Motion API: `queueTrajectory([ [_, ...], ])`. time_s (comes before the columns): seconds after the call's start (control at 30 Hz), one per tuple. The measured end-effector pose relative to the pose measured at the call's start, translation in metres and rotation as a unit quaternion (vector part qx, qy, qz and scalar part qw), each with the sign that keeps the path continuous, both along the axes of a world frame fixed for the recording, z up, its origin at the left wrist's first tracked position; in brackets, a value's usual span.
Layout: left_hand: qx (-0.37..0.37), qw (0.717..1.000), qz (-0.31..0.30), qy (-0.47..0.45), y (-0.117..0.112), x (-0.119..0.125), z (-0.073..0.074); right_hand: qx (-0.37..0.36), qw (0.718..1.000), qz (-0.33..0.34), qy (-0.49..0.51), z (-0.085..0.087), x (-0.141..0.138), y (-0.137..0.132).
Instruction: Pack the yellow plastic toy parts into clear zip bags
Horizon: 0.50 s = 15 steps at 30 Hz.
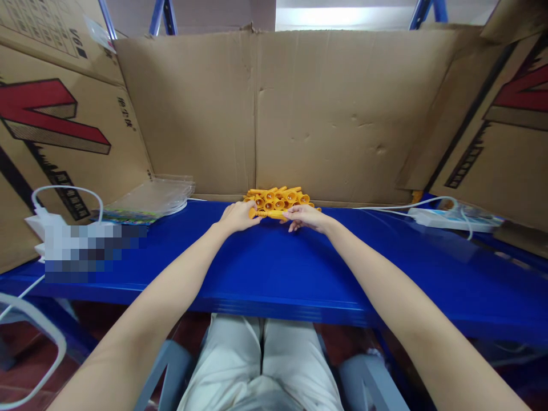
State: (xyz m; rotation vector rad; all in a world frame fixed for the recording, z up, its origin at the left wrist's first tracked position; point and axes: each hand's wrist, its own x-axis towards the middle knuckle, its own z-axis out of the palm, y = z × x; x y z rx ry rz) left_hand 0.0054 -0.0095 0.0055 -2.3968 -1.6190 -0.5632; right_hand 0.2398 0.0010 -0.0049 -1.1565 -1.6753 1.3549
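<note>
Head view: heap of orange pieces (280, 198) at the far middle of the blue worktop (274, 268), hard against the cardboard wall (334, 114). Left hand (236, 217) curled shut on one end of a single orange piece (266, 214) lying just in front of the heap. Right hand (306, 217) flat, fingers loosely stretched, tips touching the other end. Off left, clear bags (152, 197) and a white charger (39, 221); off right, a power strip (443, 218).
</note>
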Motion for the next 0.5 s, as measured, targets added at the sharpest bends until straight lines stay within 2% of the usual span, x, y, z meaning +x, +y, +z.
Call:
queueTrajectory([
  [0.5,-0.002,1.0,-0.013,-0.008,0.0003,0.001,-0.0009,-0.075,0.996,-0.016,0.052,-0.0002,-0.0045,0.0016],
])
